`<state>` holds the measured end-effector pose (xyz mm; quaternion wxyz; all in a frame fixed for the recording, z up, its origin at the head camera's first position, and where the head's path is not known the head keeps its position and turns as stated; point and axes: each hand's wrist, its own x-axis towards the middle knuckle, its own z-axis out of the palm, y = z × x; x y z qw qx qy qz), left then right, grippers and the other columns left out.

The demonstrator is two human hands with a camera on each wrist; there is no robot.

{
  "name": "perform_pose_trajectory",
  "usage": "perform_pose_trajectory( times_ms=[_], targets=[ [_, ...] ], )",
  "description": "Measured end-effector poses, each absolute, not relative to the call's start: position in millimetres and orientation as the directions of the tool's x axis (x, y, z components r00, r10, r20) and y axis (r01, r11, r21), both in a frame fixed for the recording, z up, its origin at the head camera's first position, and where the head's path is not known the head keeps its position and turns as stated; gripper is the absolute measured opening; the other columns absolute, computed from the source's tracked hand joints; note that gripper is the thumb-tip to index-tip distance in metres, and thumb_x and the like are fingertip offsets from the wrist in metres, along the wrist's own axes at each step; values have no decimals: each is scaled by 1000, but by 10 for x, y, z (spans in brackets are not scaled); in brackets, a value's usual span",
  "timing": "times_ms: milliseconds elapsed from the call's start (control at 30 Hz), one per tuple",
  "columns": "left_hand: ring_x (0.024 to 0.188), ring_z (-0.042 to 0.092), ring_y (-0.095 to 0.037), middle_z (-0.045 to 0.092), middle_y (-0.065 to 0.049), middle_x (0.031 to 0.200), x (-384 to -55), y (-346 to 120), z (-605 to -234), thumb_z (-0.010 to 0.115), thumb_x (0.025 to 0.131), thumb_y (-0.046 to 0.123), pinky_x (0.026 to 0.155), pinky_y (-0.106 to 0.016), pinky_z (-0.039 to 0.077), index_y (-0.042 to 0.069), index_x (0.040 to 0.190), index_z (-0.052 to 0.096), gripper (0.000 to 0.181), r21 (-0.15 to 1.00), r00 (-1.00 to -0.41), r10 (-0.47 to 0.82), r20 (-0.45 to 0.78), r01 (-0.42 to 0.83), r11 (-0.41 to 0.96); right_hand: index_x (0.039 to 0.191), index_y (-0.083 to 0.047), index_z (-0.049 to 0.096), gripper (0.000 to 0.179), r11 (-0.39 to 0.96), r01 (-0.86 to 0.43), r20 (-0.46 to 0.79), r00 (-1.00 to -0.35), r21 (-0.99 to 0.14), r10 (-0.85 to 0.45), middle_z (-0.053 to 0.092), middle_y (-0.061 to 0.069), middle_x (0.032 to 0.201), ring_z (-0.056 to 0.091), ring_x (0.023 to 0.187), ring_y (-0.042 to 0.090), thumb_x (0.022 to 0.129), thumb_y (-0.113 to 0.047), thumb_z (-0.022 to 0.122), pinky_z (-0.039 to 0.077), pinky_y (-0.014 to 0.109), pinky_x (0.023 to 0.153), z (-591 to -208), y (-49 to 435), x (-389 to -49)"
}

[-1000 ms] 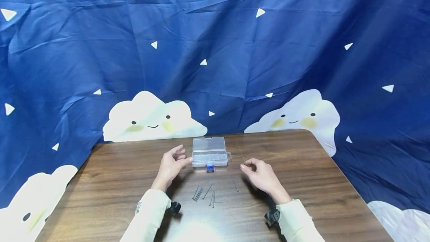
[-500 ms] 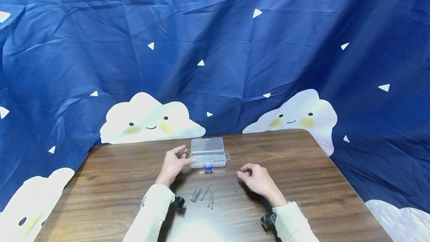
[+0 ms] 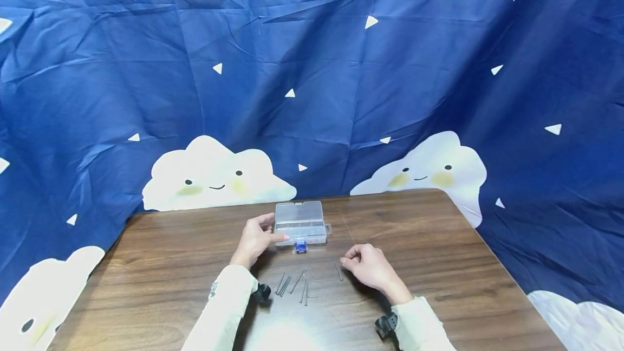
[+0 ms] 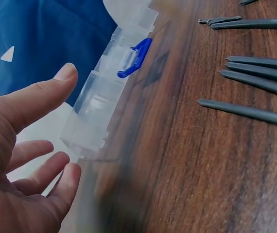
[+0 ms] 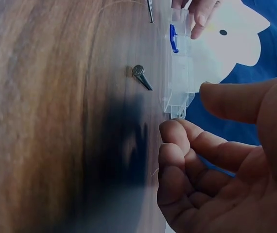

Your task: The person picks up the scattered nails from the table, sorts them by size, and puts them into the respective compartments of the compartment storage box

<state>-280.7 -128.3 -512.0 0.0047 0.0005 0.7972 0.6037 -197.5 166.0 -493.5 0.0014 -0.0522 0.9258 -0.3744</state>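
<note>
A clear plastic compartment box (image 3: 318, 239) stands near the table's back edge, lid (image 3: 298, 212) raised, blue latch (image 3: 300, 246) toward me. My left hand (image 3: 254, 240) is at its left end, thumb across the front corner in the head view; in the left wrist view the thumb and loosely bent fingers (image 4: 63, 194) stand apart around that end. A single nail (image 3: 338, 271) lies right of several dark nails (image 3: 285, 286). Beside it hovers my right hand (image 3: 371, 268), its fingers loosely curled, the thumb apart from them and nothing visible between them.
The brown wooden table (image 3: 439, 242) carries everything. A blue curtain (image 3: 312, 69) with white clouds hangs behind it. A black wrist camera (image 3: 262, 293) sits on the left wrist and another camera (image 3: 385, 326) on the right.
My left hand has shifted slightly right, so its thumb now overlaps the box's front corner. My right hand has come down and left, closer to the single nail. The head view has shifted slightly.
</note>
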Motion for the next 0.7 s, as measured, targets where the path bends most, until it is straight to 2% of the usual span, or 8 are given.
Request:
perform_pose_trajectory(
  times_ms=[233,500,700],
  targets=[
    [112,62,-31,64,-18,129,-2804,-1247,-5122,92,67,3,96,-44,51,-4,135,59,76,959,-1000,14,-23,-18,284,73,-18,68,17,734,-120,34,-991,-668,-130,54,-10,59,50,56,9,86,-22,77,44,31,58,-4910,1617,-1917],
    [103,66,-27,67,-17,124,-2807,-1259,-5123,93,62,-1,88,-39,55,-3,134,60,79,955,-1000,-1,-27,-26,295,79,-15,69,14,746,-122,37,-991,-655,-130,55,-9,61,52,59,9,81,-21,82,48,32,63,-4927,1547,-1925],
    [101,63,-28,65,-19,126,-2799,-1235,-5118,94,59,-3,87,-39,54,-5,134,60,82,932,-1000,11,-8,-4,363,72,-15,64,24,785,-143,38,-988,-602,-150,57,-8,64,53,62,10,76,-21,86,49,33,63,-4964,1533,-1910]
  ],
)
